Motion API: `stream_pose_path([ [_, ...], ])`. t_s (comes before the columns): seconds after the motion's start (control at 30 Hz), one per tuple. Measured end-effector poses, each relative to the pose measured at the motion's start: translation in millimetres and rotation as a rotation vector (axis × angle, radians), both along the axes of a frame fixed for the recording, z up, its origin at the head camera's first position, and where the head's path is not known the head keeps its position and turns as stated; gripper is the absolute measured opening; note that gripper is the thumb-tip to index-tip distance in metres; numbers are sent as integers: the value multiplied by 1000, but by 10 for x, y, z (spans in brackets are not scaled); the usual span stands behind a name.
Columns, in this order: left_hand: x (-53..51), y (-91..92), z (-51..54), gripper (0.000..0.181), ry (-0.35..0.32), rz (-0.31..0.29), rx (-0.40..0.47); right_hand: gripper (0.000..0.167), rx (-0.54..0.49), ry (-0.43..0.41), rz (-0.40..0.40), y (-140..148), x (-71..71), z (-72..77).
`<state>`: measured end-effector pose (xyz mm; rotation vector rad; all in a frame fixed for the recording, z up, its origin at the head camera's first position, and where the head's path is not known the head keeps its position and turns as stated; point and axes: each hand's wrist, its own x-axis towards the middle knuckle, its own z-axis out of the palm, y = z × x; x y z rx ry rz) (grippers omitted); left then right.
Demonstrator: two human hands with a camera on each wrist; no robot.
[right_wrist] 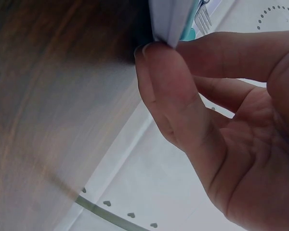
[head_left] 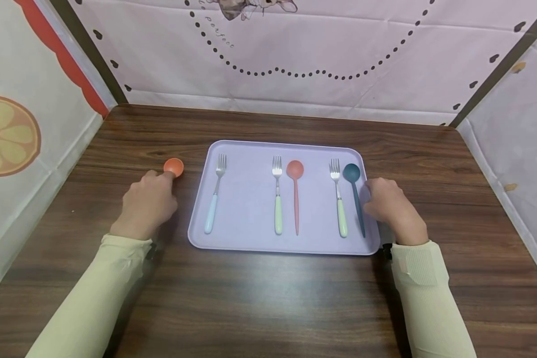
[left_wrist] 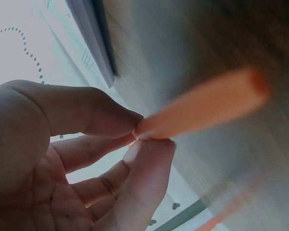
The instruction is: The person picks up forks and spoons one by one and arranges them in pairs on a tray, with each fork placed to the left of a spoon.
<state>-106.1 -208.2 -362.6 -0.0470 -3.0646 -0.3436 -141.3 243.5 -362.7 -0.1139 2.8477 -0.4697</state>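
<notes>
In the head view, my left hand (head_left: 146, 204) is left of the lavender tray (head_left: 246, 242). Its thumb and a finger pinch the edge of a small round orange dish (head_left: 174, 166), which appears edge-on and blurred in the left wrist view. My right hand (head_left: 393, 206) pinches the tray's right rim between thumb and fingers. A blue-handled fork (head_left: 212, 209) lies at the tray's left. Near the middle lie a green-handled fork (head_left: 278, 209) and a pink spoon (head_left: 295, 170). Nearest my right hand are another green-handled fork (head_left: 341, 214) and a dark teal spoon (head_left: 352, 173).
The tray lies on a dark wood-grain table (head_left: 259, 308). Printed cloth walls stand at its back (head_left: 268, 94), left (head_left: 58, 134) and right (head_left: 510, 144) sides.
</notes>
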Motion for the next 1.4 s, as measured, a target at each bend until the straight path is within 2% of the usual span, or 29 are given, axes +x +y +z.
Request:
stream_pose_path([
  [0.4,-30,55,41,29,-18,-32,9,40,-1,5,-2,2,3,-5],
  [0.87,-77,115,27,23,18,-75,44,43,2,2,-1,9,4,8],
  [1.07,-92,175,45,27,20,-82,66,43,2,5,1,5,-2,10],
  [1.4,-109,249,83,19,17,-113,108,42,4,-6,-8,1,1,-6],
])
